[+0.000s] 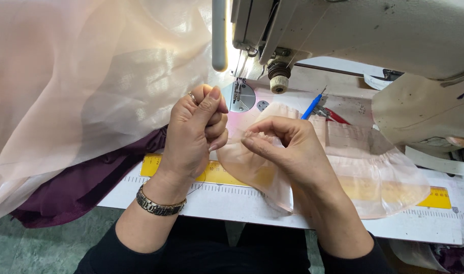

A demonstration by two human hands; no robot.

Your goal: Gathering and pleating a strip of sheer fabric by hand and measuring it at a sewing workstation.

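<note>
The left hand is fisted; the right hand pinches a sheer peach gathered fabric strip, whose long axis runs rightward along the desk.

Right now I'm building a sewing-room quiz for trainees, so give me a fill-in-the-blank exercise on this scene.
1. The right hand pinches a sheer, gathered piece of fabric coloured pale ____.
2. The left hand wears a metal ____ on its wrist.
3. Under the fabric, along the table's front edge, lies a ____ ruler.
4. The blue-handled tool lies beside the sewing ____.

Missing words: pink; bracelet; yellow; machine
</note>
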